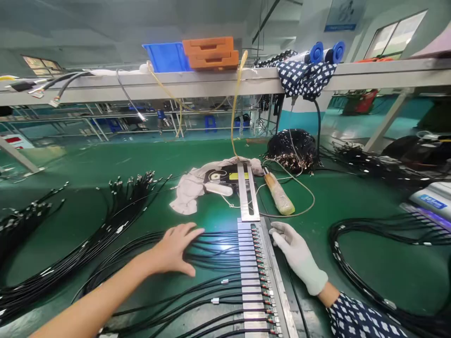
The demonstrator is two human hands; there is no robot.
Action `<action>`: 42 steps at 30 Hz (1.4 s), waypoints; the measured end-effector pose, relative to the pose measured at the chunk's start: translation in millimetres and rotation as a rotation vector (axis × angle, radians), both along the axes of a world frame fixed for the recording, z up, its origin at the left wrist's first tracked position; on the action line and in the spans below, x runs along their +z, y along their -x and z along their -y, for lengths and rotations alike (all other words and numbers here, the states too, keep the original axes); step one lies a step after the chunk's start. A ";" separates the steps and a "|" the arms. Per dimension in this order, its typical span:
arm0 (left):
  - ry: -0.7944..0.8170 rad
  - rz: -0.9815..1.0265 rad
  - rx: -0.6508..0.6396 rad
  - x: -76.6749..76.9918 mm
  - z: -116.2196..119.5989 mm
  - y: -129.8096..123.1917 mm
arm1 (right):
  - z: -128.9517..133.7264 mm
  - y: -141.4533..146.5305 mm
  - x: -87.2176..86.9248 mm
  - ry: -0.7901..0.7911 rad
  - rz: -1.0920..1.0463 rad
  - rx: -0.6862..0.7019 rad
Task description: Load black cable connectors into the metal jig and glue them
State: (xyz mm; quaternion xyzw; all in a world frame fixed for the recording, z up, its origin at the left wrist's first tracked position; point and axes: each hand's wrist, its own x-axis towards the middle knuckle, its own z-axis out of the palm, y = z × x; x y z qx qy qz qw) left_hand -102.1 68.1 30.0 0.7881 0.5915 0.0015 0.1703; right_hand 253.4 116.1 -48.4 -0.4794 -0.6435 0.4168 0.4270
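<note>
The bare left hand point(169, 253) is spread wide, thumb apart from the fingers point(181, 230), over the black cables point(137, 244), whose far strands run just beneath and past the fingertips to a row of connectors point(262, 272) on the metal fixture point(248, 251); whether it touches them, I cannot tell. The gloved right hand point(298, 256) lies just beside the fixture's right side, its fingers loosely bent; I cannot tell if they grip anything. The cables' nearer strands cross the bench point(148, 152) to the same fixture, clear of both hands. Beyond the fixture, toward the bench's far edge, a slotted metal plate point(251, 217) reaches over a black device point(230, 176) with a yellow patch and pale lettering too small to read. At the bench's right side, a white device point(439, 191) bears a blue label point(433, 202) with illegible pale writing.
</note>
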 end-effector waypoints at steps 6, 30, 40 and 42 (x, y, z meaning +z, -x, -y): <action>0.089 -0.074 -0.048 13.0 5.3 21.3 | -7.1 3.9 -4.7 0.004 -0.001 0.020; 0.413 0.180 0.021 67.3 -22.6 4.5 | 5.0 5.0 15.7 -0.185 0.287 0.102; 0.026 -0.139 0.184 21.3 17.3 27.4 | 3.8 4.3 16.8 -0.164 0.280 0.094; -0.032 -0.160 0.187 13.1 47.4 8.4 | 4.5 4.5 17.0 -0.157 0.274 0.095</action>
